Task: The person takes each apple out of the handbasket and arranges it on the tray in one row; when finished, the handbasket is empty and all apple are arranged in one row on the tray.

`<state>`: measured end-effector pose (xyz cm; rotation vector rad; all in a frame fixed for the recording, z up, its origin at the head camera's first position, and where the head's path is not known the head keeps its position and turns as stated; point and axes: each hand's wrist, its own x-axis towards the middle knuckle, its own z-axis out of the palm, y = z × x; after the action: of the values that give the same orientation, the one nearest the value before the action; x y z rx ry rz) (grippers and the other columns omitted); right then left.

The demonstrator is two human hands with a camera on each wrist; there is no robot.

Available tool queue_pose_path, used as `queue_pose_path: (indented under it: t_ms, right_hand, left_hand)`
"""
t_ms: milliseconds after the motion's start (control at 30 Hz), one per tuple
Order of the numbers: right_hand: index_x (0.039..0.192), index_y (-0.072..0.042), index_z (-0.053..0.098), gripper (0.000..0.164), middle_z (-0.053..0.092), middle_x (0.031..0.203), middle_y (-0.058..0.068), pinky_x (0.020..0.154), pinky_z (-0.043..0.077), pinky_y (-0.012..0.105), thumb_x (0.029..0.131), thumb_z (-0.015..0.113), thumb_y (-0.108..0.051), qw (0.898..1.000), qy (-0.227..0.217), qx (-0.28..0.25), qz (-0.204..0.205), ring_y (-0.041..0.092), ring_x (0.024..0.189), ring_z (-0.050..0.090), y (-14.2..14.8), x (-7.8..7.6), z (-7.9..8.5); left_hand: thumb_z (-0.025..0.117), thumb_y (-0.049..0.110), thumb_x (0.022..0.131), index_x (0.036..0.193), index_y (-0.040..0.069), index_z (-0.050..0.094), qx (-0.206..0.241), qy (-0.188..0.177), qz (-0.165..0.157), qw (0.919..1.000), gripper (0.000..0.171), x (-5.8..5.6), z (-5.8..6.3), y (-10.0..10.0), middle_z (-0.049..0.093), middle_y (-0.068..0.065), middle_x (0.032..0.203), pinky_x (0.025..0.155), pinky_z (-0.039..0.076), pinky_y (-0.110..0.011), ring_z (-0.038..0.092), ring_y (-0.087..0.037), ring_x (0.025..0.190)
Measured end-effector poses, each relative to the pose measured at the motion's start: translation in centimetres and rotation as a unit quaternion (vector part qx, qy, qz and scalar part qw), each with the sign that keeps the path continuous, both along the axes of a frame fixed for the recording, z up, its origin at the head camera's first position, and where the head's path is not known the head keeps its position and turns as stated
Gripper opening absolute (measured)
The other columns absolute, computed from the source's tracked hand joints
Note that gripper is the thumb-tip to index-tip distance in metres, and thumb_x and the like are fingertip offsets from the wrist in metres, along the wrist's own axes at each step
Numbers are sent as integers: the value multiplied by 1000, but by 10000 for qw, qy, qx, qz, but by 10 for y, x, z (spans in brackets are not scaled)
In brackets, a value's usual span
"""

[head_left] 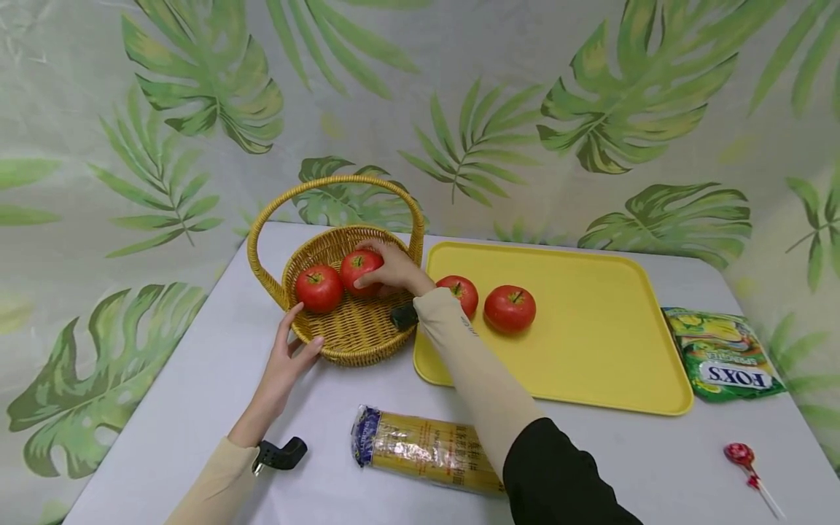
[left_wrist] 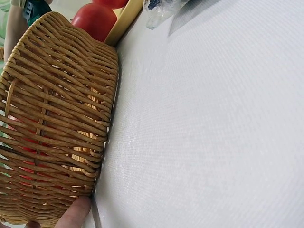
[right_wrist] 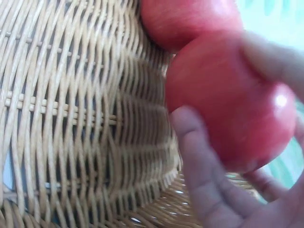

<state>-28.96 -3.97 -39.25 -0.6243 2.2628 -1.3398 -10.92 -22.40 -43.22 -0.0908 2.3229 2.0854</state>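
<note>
A wicker basket (head_left: 354, 335) with a tall arched handle stands on the white table at the left. Inside it, my right hand (head_left: 396, 268) grips a red apple (head_left: 360, 270), thumb and fingers around its sides, as the right wrist view shows closely. Another apple (head_left: 319, 288) lies beside it in the basket. My left hand (head_left: 286, 362) touches the basket's near left side, fingers spread along rim and wall; in the left wrist view a fingertip (left_wrist: 76, 212) rests low on the weave (left_wrist: 61, 118).
Two more apples, one (head_left: 510, 308) in full view and one (head_left: 459, 293) partly behind my right sleeve, sit on a yellow tray (head_left: 590, 328). A spaghetti pack (head_left: 426, 448) lies in front. At the right are a green FOX'S candy bag (head_left: 722, 357) and a lollipop (head_left: 741, 456).
</note>
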Motion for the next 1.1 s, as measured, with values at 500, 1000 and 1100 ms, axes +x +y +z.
queue_pose_path:
  t_ms: [500,1000,1100]
  right_hand:
    - [126,-32,46,64,34,131,-2,63,53,43,70,77,-28,9924,390,-766,883,23,100,48,22,11,29]
    - [123,-37,48,60,31,135,-5,83,46,36,70,76,-35,9913,832,-300,979,18,109,43,92,25,34]
    - [126,-32,46,60,30,136,-3,82,47,37,73,75,-31,9949,637,-234,753,21,107,45,111,31,37]
  left_hand:
    - [54,19,91,144,26,13,-15,78,20,10000,67,-7,-19,-7,-1,-2,148,94,38,-41,20,-35,128]
    - [54,15,91,144,22,12,123,47,-22,9999,68,-4,-11,-4,-2,-4,148,90,41,-26,18,-36,128]
    - [54,15,91,144,18,11,87,11,-23,10000,68,-1,-3,-1,-3,-6,148,89,42,-25,17,-37,129]
